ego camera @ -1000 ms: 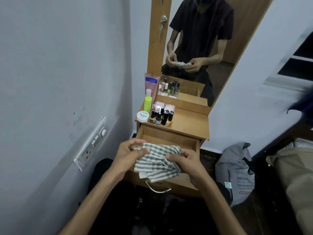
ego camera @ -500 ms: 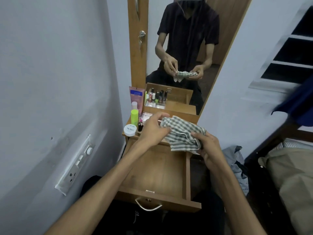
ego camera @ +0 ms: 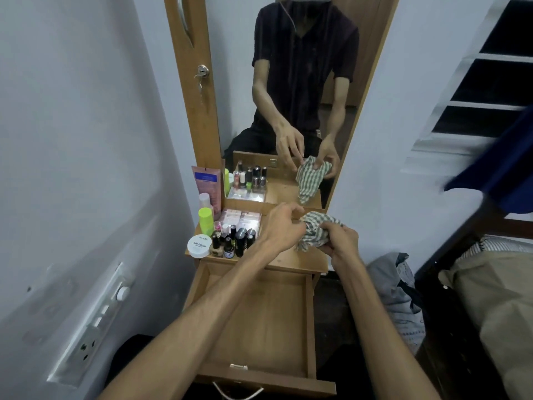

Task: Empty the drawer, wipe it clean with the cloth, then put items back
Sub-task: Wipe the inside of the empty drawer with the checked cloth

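Note:
The wooden drawer (ego camera: 310, 327) is pulled out below me and nothing lies in it. Above the dresser top (ego camera: 291, 259), both hands hold a bunched green-and-white checked cloth (ego camera: 313, 232). My left hand (ego camera: 281, 226) pinches its left edge with curled fingers. My right hand (ego camera: 339, 241) grips the right side from below. Several nail polish bottles (ego camera: 236, 241), a white round jar (ego camera: 198, 246), a green bottle (ego camera: 206, 220), a pink tube (ego camera: 206, 183) and flat pink boxes (ego camera: 243, 217) stand on the left of the dresser top.
A tall mirror (ego camera: 302, 96) rises behind the dresser and reflects me. A wall switch panel (ego camera: 95, 321) is on the left wall. A grey bag (ego camera: 395, 290) lies on the floor at right, beside a bed with beige bedding (ego camera: 496, 307).
Both hands carried the cloth from over the drawer front up and away to above the dresser top. The cloth is more bunched now. The view tilted, showing the whole drawer.

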Demonstrator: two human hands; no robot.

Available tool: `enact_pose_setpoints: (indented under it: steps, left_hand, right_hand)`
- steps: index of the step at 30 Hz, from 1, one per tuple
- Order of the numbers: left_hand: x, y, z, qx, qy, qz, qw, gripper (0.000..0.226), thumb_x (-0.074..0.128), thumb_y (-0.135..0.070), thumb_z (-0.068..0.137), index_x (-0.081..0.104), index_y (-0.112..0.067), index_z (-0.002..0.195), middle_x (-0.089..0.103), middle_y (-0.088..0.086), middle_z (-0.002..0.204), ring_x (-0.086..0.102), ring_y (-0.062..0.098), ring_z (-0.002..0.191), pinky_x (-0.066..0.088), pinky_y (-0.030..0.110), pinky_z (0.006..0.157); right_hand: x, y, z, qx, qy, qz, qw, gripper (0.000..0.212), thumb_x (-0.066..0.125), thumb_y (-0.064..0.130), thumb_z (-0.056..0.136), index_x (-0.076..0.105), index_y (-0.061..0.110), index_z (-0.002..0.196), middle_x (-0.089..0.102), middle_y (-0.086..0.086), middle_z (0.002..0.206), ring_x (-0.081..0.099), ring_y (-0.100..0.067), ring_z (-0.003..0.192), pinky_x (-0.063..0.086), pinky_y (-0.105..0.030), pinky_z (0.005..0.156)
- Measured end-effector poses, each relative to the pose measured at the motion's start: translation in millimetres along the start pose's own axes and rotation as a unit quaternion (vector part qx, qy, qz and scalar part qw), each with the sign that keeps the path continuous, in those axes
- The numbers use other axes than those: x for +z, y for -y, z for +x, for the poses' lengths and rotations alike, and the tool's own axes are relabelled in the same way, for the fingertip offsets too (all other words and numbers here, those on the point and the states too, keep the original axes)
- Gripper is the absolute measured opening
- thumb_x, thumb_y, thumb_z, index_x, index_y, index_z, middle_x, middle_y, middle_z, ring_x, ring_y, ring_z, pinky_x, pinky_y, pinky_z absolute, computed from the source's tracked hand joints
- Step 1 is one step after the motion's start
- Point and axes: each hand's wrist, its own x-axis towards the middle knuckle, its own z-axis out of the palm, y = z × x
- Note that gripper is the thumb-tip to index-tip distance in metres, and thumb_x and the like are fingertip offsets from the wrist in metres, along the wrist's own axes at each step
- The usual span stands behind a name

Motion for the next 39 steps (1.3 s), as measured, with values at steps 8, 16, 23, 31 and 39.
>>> enact_pose_setpoints:
  steps: [8,16,23,31,39]
  left_hand:
    - [38,27,2,-0.012,0.057,0.049,0.997,0.046,0.061,-0.012,0.087,0.061,-0.018,0.132,0.055,0.004,0.141,0.055,0.021,0.125,0.049,0.034,0.101]
    - [71,49,7,0.020,0.106,0.129,0.986,0.054,0.061,-0.011,0.088,0.052,-0.009,0.141,0.050,0.006,0.140,0.051,0.025,0.125,0.045,0.037,0.108]
    - [76,59,28,0.041,0.050,0.110,0.992,0.052,0.054,-0.003,0.088,0.053,-0.010,0.140,0.046,0.002,0.145,0.053,0.021,0.124,0.047,0.034,0.107]
    - [89,85,7,0.155,0.036,0.192,0.968,0.053,0.042,-0.022,0.098,0.043,-0.011,0.150,0.042,0.005,0.154,0.044,0.019,0.138,0.036,0.036,0.117]
    - [104,101,-1,0.113,0.045,0.235,0.964,0.059,0.031,-0.026,0.102,0.020,-0.017,0.159,0.012,-0.004,0.168,0.005,0.007,0.154,0.004,0.034,0.127]
  right_hand:
    - [-16,-70,10,-0.064,-0.101,-0.249,0.961,0.032,0.070,0.033,0.084,0.072,0.011,0.107,0.074,-0.009,0.098,0.068,-0.030,0.092,0.047,-0.031,0.073]
    - [-19,-54,23,-0.161,-0.098,-0.351,0.917,0.041,0.068,0.015,0.085,0.065,0.010,0.125,0.071,-0.005,0.092,0.059,-0.020,0.080,0.041,-0.028,0.072]
    - [-16,-61,42,-0.245,-0.106,-0.451,0.852,0.040,0.070,0.026,0.082,0.069,0.012,0.119,0.074,-0.009,0.108,0.064,-0.030,0.104,0.050,-0.035,0.076]
    - [-11,-100,74,-0.385,0.065,-0.591,0.706,0.067,0.016,0.041,0.102,0.040,0.009,0.156,0.029,-0.016,0.166,0.021,-0.030,0.157,0.025,-0.045,0.126]
    - [-12,-114,79,-0.377,0.046,-0.632,0.676,0.065,0.010,0.041,0.105,0.023,0.013,0.163,0.010,-0.011,0.171,0.004,-0.025,0.160,0.016,-0.042,0.129]
